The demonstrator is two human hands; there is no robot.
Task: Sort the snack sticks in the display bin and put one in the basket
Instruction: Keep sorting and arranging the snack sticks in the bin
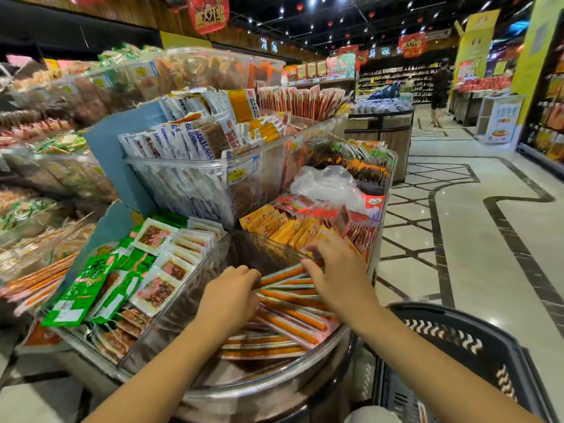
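The basket [457, 334] waits beside the display bin [171, 328]. Pushed carelessly, the snack sticks [293, 319] piled in the bin may slide over its low front rim. The left hand [232, 288] curls on their ends; a grip I cannot tell. The right hand [335, 270] lies spread upon them.

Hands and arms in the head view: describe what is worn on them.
The left hand and right hand are bare: no gloves, rings or watch show. The left forearm and right forearm are uncovered to the frame's lower edge, with no sleeves, bands or markings in view.
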